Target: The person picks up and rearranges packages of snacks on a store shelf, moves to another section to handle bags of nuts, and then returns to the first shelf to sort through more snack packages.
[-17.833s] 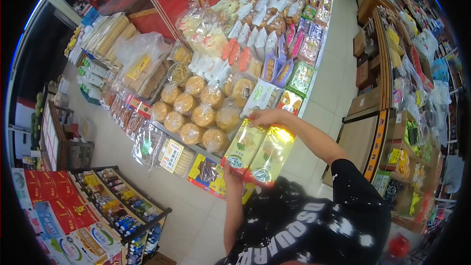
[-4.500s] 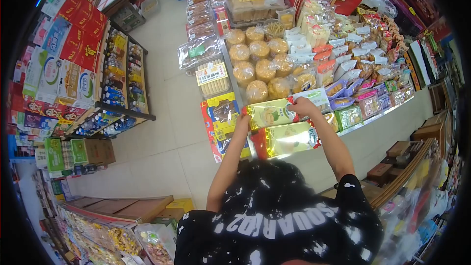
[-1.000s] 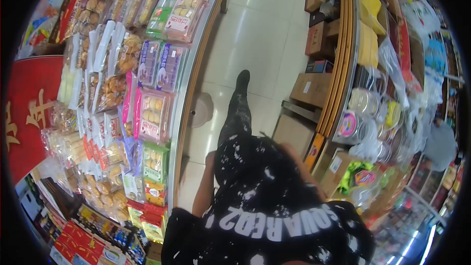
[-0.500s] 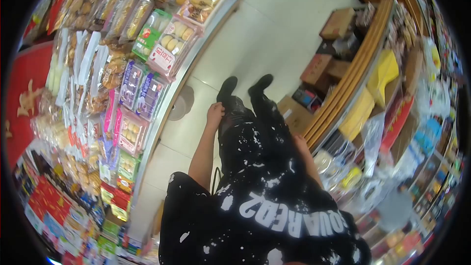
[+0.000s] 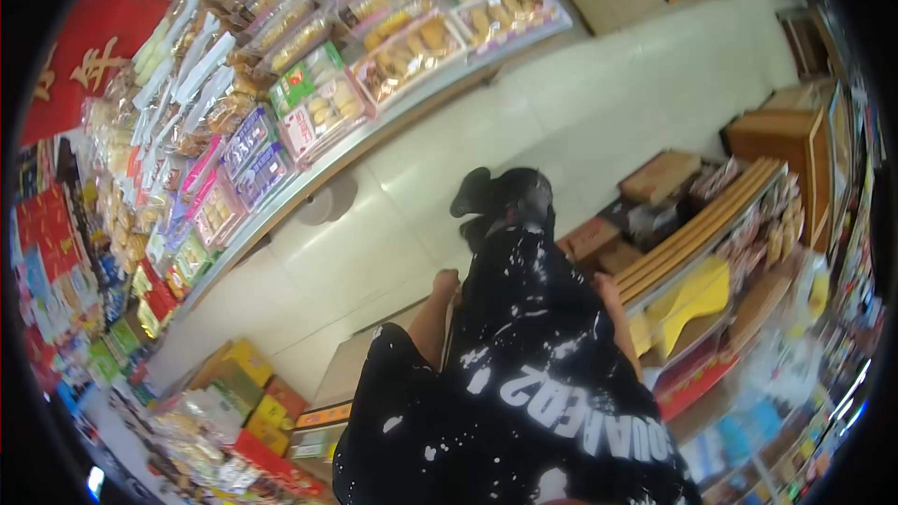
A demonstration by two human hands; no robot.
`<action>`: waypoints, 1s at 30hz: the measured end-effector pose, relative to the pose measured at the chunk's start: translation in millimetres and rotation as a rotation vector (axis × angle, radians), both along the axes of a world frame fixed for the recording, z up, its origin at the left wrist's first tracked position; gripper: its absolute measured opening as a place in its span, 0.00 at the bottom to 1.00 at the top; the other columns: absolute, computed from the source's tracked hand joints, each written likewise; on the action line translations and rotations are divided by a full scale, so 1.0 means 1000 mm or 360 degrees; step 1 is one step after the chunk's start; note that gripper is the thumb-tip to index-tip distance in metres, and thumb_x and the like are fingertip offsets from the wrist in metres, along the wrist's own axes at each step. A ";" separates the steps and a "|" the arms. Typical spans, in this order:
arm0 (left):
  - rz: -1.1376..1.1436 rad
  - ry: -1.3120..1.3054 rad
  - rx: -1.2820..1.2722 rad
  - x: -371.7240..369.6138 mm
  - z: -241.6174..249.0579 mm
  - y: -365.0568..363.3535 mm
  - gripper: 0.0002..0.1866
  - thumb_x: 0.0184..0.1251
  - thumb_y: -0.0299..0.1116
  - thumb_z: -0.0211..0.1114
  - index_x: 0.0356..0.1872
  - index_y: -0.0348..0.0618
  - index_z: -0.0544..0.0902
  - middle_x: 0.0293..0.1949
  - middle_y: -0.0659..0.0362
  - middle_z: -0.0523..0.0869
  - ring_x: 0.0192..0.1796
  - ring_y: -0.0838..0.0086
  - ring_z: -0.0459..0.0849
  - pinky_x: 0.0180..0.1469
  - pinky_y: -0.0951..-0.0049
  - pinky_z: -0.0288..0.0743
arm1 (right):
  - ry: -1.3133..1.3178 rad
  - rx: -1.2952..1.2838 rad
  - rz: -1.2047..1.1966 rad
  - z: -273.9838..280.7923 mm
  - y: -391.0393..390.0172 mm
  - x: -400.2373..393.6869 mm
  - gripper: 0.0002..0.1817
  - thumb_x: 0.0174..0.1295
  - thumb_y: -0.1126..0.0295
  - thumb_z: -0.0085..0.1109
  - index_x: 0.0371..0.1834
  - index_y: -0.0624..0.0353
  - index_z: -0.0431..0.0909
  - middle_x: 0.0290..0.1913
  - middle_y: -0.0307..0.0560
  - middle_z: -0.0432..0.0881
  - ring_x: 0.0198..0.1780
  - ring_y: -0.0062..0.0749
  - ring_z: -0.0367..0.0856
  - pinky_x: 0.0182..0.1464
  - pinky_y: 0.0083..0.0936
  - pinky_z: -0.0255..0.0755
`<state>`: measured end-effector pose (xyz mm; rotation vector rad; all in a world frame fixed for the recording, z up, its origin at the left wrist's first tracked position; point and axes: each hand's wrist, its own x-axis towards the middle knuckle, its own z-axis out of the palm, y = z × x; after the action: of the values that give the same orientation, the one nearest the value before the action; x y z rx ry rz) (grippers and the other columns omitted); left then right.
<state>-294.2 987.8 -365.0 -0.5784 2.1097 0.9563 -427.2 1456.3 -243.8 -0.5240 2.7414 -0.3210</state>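
My left hand (image 5: 445,282) hangs at my side next to my black, white-spattered trousers (image 5: 524,271). Its fingers are curled in and nothing shows in it. My right hand (image 5: 606,290) hangs at my other hip, close to the low shelf on the right; only its back shows, so its fingers are hidden. Both hands are away from the goods. My black shoes (image 5: 486,194) stand on the pale tiled floor (image 5: 374,252) of the aisle.
A long display table (image 5: 309,178) of bagged and boxed pastries runs along the left. Cardboard boxes (image 5: 659,176) and a wooden-edged shelf (image 5: 702,224) with yellow packs (image 5: 692,297) line the right. More boxes (image 5: 238,383) sit at the lower left.
The yellow snack packs I held earlier are gone from my hands. Both arms have dropped to my sides, and my view has swung along the aisle as I walk.
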 end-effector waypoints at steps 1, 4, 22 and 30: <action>0.0257 -0.0322 0.0134 -0.033 0.006 0.017 0.16 0.66 0.40 0.52 0.31 0.40 0.83 0.36 0.45 0.86 0.41 0.50 0.85 0.45 0.52 0.77 | -0.0457 -0.0373 -0.0670 0.040 -0.026 -0.037 0.14 0.68 0.61 0.52 0.38 0.62 0.79 0.34 0.43 0.83 0.35 0.33 0.81 0.41 0.32 0.74; 0.0146 0.0056 0.0064 -0.112 0.030 0.059 0.15 0.66 0.38 0.52 0.34 0.41 0.84 0.37 0.44 0.86 0.43 0.49 0.85 0.45 0.54 0.77 | -0.0996 -0.0703 -0.1187 0.047 0.002 -0.099 0.16 0.68 0.59 0.53 0.41 0.62 0.81 0.37 0.45 0.84 0.36 0.32 0.80 0.41 0.31 0.74; 0.1427 -0.0016 0.0607 -0.414 0.045 0.175 0.18 0.63 0.38 0.51 0.41 0.34 0.81 0.38 0.43 0.85 0.37 0.54 0.86 0.43 0.57 0.80 | -0.0954 -0.0396 -0.0557 0.104 0.074 -0.502 0.18 0.67 0.60 0.54 0.51 0.61 0.79 0.28 0.37 0.79 0.25 0.20 0.72 0.25 0.20 0.65; 0.2324 -0.0195 0.0578 -0.433 0.086 0.218 0.17 0.63 0.38 0.52 0.39 0.33 0.80 0.30 0.49 0.85 0.29 0.65 0.84 0.35 0.65 0.79 | -0.1374 -0.0208 -0.1044 0.110 0.000 -0.620 0.24 0.67 0.57 0.51 0.62 0.59 0.73 0.45 0.52 0.84 0.44 0.35 0.83 0.42 0.32 0.77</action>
<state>-727.6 1205.7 -278.7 -1.9715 1.0831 1.8816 -1047.4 1456.5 -133.4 0.4347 1.9555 -0.6880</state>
